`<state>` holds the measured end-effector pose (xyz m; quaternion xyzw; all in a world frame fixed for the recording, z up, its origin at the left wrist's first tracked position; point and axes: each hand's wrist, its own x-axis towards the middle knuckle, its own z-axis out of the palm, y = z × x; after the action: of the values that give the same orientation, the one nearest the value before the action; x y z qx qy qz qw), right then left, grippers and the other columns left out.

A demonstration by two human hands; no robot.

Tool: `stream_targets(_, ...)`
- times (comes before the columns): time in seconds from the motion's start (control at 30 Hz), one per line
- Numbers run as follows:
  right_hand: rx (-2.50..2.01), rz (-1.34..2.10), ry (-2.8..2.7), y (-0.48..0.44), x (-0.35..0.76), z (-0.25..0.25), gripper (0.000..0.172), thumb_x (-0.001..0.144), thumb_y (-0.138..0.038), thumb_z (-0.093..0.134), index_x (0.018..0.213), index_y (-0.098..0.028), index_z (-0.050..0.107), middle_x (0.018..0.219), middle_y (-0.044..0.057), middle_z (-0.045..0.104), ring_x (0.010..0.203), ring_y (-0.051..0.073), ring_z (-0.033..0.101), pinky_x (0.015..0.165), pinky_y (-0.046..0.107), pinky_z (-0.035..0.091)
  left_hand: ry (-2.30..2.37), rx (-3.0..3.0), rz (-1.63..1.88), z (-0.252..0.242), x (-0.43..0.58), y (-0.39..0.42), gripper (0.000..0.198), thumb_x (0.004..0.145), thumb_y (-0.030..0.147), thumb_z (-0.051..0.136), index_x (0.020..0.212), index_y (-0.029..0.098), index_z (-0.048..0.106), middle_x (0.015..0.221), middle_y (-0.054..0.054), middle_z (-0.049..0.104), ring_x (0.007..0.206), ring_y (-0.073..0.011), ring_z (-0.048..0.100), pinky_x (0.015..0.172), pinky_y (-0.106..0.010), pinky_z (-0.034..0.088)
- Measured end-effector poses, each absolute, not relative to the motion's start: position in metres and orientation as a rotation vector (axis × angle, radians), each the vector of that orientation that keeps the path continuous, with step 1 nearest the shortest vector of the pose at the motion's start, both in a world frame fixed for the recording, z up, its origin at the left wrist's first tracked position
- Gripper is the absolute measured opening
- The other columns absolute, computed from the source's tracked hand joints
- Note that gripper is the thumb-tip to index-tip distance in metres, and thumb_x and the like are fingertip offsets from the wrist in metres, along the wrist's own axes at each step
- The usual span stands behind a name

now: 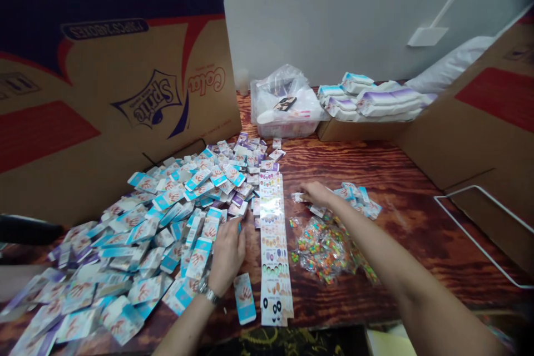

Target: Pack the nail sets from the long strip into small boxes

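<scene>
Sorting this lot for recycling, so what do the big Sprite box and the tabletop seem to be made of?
The Sprite box looks like corrugated cardboard, matte brown with printed colour; its folded edges suggest that. The tabletop looks like wood under glossy reddish varnish, from its grain and shine, though laminate is possible.

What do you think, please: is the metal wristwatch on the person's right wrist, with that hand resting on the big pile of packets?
Not quite: the watch is on the left wrist, not the right, as the head view shows. That left hand does rest on the big pile of packets.
</scene>
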<state>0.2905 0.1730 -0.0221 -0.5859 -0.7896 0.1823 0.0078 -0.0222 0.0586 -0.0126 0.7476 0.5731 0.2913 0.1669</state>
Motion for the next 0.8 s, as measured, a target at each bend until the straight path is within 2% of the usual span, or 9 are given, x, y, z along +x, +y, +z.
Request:
stream_targets(0.13, -1.807, 0.581, -2.497, 0.173, 0.285, -0.031, 0.004, 0.08, -0.014, 0.058, 0.079, -0.014, 0.061, 0.083, 0.009, 0.066, 0.073, 0.017, 0.057, 0.061, 0.023, 0.032, 1.712, 2.251, 0.696, -0.021, -0.016, 0.087, 0.039, 0.088, 0.024, 0.044, 0.125, 0.01, 0.045, 0.114, -0.018, 0.055, 0.108, -0.0301, 0.049, 0.094, -0.046, 0.039)
stream_targets(0.3, -1.799, 0.565, -2.398, 0.157, 0.283, -0.02, 0.004, 0.082, -0.017, 0.055, 0.081, -0.015, 0.058, 0.075, 0.007, 0.065, 0.067, 0.017, 0.058, 0.058, 0.023, 0.033, 1.701, 2.216, 0.634, -0.021, -0.007, 0.108, 0.042, 0.087, 0.02, 0.043, 0.129, 0.013, 0.044, 0.095, -0.013, 0.061, 0.093, -0.0271, 0.056, 0.084, -0.042, 0.044)
stream_targets(0.37, -1.778, 0.562, -2.328, 0.146, 0.28, -0.011, 0.007, 0.085, -0.019, 0.052, 0.086, -0.015, 0.057, 0.074, 0.005, 0.065, 0.067, 0.016, 0.059, 0.058, 0.023, 0.035, 1.675, 2.128, 0.723, -0.015, -0.011, 0.107, 0.043, 0.087, 0.02, 0.043, 0.13, 0.017, 0.044, 0.098, -0.012, 0.061, 0.093, -0.0254, 0.057, 0.085, -0.04, 0.044)
stream_targets(0.43, -1.739, 0.567, -2.261, 0.132, 0.275, 0.0, 0.014, 0.089, -0.023, 0.048, 0.099, -0.016, 0.055, 0.081, 0.003, 0.066, 0.07, 0.015, 0.06, 0.061, 0.022, 0.038, 1.617, 1.844, 0.898, -0.006, -0.017, 0.1, 0.043, 0.086, 0.023, 0.047, 0.129, 0.02, 0.046, 0.106, -0.01, 0.061, 0.094, -0.0234, 0.058, 0.085, -0.038, 0.045)
stream_targets(0.53, -1.566, 0.653, -2.111, 0.112, 0.259, 0.021, 0.025, 0.091, -0.027, 0.046, 0.113, -0.018, 0.05, 0.093, 0.003, 0.066, 0.079, 0.015, 0.061, 0.065, 0.023, 0.044, 1.361, 1.162, 1.038, 0.009, -0.025, 0.087, 0.041, 0.083, 0.029, 0.056, 0.123, 0.02, 0.051, 0.103, -0.006, 0.063, 0.084, -0.0186, 0.063, 0.074, -0.032, 0.051)
stream_targets(0.63, -1.308, 0.669, -2.06, 0.092, 0.234, 0.043, 0.016, 0.091, -0.026, 0.048, 0.103, -0.02, 0.057, 0.093, 0.004, 0.066, 0.082, 0.016, 0.061, 0.07, 0.027, 0.047, 1.074, 0.706, 1.03, 0.019, -0.026, 0.073, 0.039, 0.077, 0.023, 0.066, 0.114, 0.017, 0.057, 0.106, -0.005, 0.063, 0.081, -0.0132, 0.064, 0.07, -0.022, 0.052)
stream_targets(0.8, -1.119, 0.301, -2.192, 0.069, 0.196, 0.063, 0.014, 0.092, -0.021, 0.046, 0.096, -0.019, 0.06, 0.091, 0.008, 0.062, 0.086, 0.019, 0.056, 0.074, 0.032, 0.047, 0.865, 0.471, 0.991, 0.022, -0.027, 0.055, 0.033, 0.073, 0.017, 0.071, 0.106, 0.016, 0.064, 0.114, -0.005, 0.062, 0.081, -0.0078, 0.063, 0.068, -0.012, 0.052)
